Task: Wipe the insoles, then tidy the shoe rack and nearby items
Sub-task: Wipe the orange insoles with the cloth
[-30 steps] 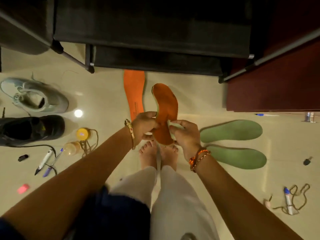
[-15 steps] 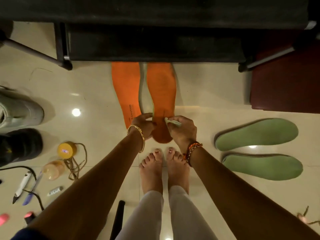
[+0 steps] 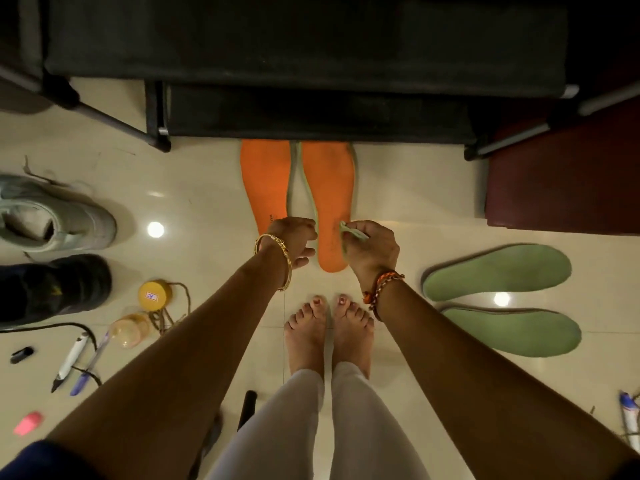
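Pinching a pale wipe point(image 3: 354, 232), the right hand point(image 3: 372, 251) is nearer the right orange insole point(image 3: 329, 202), lying flat with its long axis toward 12 o'clock, heel between it and the loosely curled, empty left hand point(image 3: 294, 240).

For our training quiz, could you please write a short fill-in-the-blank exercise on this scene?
1. The two insoles lying side by side in front of the shoe rack are ____ in colour.
2. The right hand pinches a small pale ____.
3. The number of green insoles on the floor is ____.
4. The black shoe lies on the person's ____ side.

Missing words: orange; wipe; two; left
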